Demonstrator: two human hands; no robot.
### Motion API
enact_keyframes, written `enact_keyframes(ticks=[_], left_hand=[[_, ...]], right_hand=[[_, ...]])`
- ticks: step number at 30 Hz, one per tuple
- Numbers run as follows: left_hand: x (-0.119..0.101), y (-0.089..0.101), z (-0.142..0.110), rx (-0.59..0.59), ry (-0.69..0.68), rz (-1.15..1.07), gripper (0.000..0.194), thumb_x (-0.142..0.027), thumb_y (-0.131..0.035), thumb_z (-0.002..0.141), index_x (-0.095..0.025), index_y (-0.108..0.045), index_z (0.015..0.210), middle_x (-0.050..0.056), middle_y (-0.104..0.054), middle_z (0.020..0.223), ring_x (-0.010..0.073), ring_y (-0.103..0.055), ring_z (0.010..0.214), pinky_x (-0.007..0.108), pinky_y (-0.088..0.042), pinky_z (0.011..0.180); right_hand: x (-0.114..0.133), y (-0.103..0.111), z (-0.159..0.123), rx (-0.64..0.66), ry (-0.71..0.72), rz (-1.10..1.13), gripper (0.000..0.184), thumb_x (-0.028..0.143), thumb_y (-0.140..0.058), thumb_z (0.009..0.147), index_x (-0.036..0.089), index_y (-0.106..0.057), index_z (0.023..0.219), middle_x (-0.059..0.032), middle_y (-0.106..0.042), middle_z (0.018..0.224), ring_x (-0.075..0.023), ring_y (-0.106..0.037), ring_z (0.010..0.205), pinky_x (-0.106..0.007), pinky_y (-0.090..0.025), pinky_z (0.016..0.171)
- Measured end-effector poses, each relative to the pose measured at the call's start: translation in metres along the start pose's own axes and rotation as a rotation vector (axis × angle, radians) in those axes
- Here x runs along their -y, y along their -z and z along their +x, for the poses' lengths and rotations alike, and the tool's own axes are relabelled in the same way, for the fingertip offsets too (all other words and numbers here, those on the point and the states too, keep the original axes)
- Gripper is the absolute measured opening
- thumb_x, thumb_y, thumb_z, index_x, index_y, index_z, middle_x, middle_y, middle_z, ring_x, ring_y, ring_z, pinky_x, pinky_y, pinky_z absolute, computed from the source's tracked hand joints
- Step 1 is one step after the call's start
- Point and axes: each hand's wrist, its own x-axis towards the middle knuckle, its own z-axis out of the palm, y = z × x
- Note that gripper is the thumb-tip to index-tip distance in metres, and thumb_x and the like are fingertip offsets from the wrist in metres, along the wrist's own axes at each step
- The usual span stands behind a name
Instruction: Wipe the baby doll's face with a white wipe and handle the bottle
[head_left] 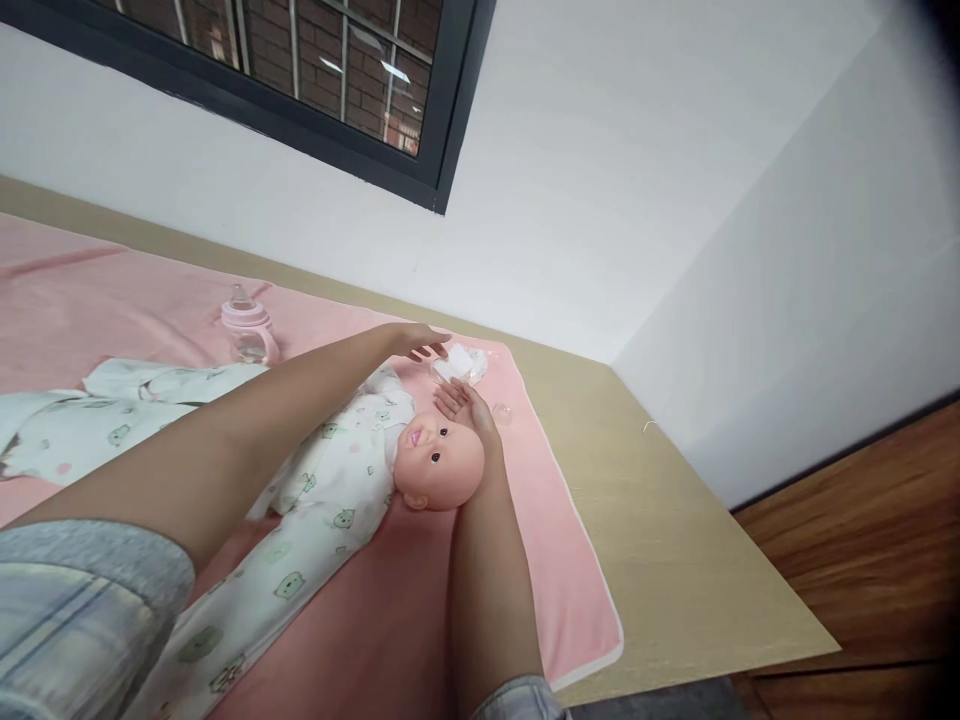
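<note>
Baby doll in white printed cloth suit (367, 458) lies on pink white-edged cloth (581, 620) over pale wood-look desk (660, 540); long axis runs from head at right toward left; right hand (463, 404) nearer head, wrist seemingly against it; left hand (421, 342) farther, forearm crossing above torso; fingers loosely spread, nothing gripped; crumpled white translucent packet (459, 363) just beside both.

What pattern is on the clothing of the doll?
On the doll, the clothing is white with green animal faces; the head view shows it best.
</note>
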Motion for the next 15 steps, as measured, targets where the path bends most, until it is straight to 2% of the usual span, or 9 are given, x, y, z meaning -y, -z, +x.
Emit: enact_keyframes(ticks=[3,7,11,15], left_hand=[[-0.001,-0.002,-0.001,0.007,0.012,-0.071,0.044,-0.058,-0.069,0.074,-0.016,-0.065,0.083,0.015,-0.067,0.122,0.0260,-0.058,0.112,0.027,-0.050,0.084],[-0.003,-0.008,-0.002,0.025,0.021,-0.153,0.037,-0.049,-0.072,0.077,-0.013,-0.063,0.074,0.015,-0.069,0.096,0.0220,-0.065,0.091,0.028,-0.053,0.082],[-0.005,-0.015,0.003,0.001,0.032,-0.184,0.037,-0.047,-0.078,0.075,-0.013,-0.065,0.072,0.011,-0.064,0.082,0.0176,-0.063,0.074,0.028,-0.054,0.078],[-0.003,-0.021,0.012,-0.051,0.045,-0.137,0.030,-0.033,-0.085,0.069,-0.012,-0.065,0.070,0.007,-0.062,0.073,0.0157,-0.060,0.064,0.029,-0.053,0.071]], right_hand=[[0.002,0.000,0.001,-0.031,-0.014,0.014,0.020,0.028,-0.059,0.090,0.018,-0.063,0.107,-0.0060,-0.071,0.106,-0.0175,-0.072,0.093,-0.033,-0.059,0.093],[0.002,0.003,0.004,-0.040,-0.015,0.034,0.020,0.027,-0.058,0.090,0.017,-0.063,0.107,-0.0056,-0.072,0.103,-0.0179,-0.072,0.094,-0.033,-0.059,0.090],[0.000,0.006,0.005,-0.029,-0.010,0.032,0.019,0.028,-0.058,0.091,0.018,-0.063,0.106,-0.0061,-0.072,0.103,-0.0168,-0.072,0.093,-0.033,-0.059,0.091],[-0.003,0.007,0.005,0.000,0.005,0.026,0.021,0.031,-0.061,0.089,0.019,-0.063,0.106,-0.0067,-0.072,0.108,-0.0165,-0.072,0.094,-0.032,-0.058,0.092]])
